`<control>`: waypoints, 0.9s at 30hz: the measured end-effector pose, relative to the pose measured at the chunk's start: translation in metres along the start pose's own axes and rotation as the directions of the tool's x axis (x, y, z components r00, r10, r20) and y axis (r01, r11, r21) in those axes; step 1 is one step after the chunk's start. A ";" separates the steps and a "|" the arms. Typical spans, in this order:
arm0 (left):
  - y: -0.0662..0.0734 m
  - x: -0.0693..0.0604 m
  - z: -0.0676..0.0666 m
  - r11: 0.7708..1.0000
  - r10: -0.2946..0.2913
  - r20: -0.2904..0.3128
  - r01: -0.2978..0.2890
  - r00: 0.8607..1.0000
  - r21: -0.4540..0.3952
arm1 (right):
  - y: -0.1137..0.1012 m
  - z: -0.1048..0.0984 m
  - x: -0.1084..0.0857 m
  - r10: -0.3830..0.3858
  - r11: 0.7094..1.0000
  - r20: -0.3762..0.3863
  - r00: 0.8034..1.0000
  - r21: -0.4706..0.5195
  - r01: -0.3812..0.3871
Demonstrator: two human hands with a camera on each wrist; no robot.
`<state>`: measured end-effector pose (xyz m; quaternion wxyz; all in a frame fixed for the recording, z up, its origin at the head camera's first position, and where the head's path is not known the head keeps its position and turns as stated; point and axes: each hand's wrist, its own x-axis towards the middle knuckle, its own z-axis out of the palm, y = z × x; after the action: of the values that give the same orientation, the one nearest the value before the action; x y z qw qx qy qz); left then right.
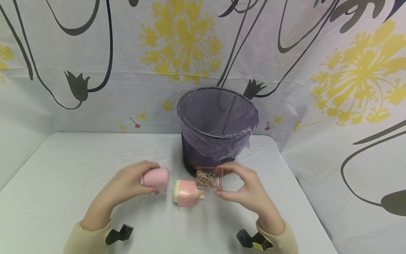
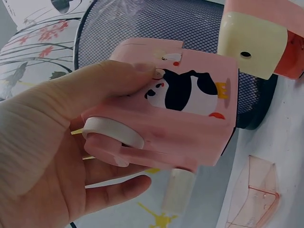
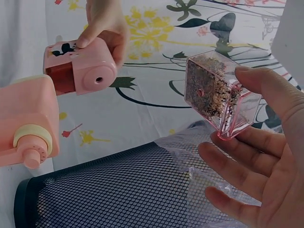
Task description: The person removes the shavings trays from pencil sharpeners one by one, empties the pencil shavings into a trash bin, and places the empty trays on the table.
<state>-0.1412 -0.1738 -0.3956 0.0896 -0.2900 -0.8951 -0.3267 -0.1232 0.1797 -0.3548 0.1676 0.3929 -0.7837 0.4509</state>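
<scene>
Cream sleeves (image 1: 85, 240) with black wrist mounts (image 1: 118, 234) sit closest, at the bottom edge. Your left hand (image 1: 131, 180) is part-closed, thumb on the printed side of a pink sharpener (image 1: 157, 177), fingers wrapped below; its dark drawer slot shows in the right wrist view. Your right hand (image 1: 252, 190) pinches a clear pink tray (image 3: 243, 118) between thumb and fingers, the lower fingers loosely bent. Shavings (image 1: 207, 179) fill much of it. On the table (image 1: 73, 169), a second sharpener (image 1: 187, 193), pink with a pale yellow end, sits between your hands, just beside the tray in the head view. Behind that, a black mesh bin (image 1: 219, 136) with a purple liner; flowered cloth (image 1: 187, 42) at the back.

Handling, my judgement: hold the tray level, squeeze its thin walls lightly, clear the bin's rim before tipping, pour low inside the liner, tap out clingers. Watch your wrist near the second sharpener; hold the pink one aside.
</scene>
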 end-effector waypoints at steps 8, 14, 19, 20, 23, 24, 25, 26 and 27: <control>-0.001 0.000 0.003 0.999 -0.028 0.049 0.027 0.998 0.021 | -0.002 -0.004 0.000 -0.032 0.999 -0.022 0.999 -0.012 0.032; -0.005 0.001 0.007 0.999 -0.049 0.079 0.047 0.996 0.024 | -0.005 -0.007 0.000 -0.037 0.999 -0.031 0.999 -0.012 0.037; -0.008 0.002 0.011 0.998 -0.061 0.097 0.058 0.993 0.032 | -0.007 -0.009 0.000 -0.033 0.999 -0.039 0.999 -0.016 0.033; -0.009 0.003 0.012 0.997 -0.067 0.102 0.064 0.993 0.032 | -0.007 -0.010 0.000 -0.031 0.999 -0.040 0.999 -0.019 0.030; -0.011 0.003 0.014 0.996 -0.085 0.117 0.082 0.989 0.029 | -0.007 -0.011 -0.001 -0.029 0.999 -0.044 0.999 -0.024 0.028; -0.012 0.003 0.015 0.996 -0.092 0.122 0.089 0.988 0.026 | -0.007 -0.011 -0.001 -0.029 0.999 -0.046 0.999 -0.025 0.028; -0.013 0.003 0.015 0.995 -0.097 0.126 0.095 0.987 0.025 | -0.008 -0.011 -0.001 -0.030 0.999 -0.046 0.998 -0.024 0.029; -0.013 0.003 0.015 0.995 -0.101 0.131 0.099 0.986 0.025 | -0.008 -0.011 -0.001 -0.033 0.999 -0.048 0.998 -0.023 0.032; -0.014 0.003 0.016 0.994 -0.107 0.134 0.105 0.985 0.024 | -0.008 -0.011 -0.001 -0.034 0.999 -0.049 0.998 -0.020 0.033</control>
<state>-0.1513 -0.1707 -0.4141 0.0135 -0.2627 -0.9159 -0.3033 -0.1177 0.1875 -0.3448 0.1981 0.3933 -0.7770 0.4498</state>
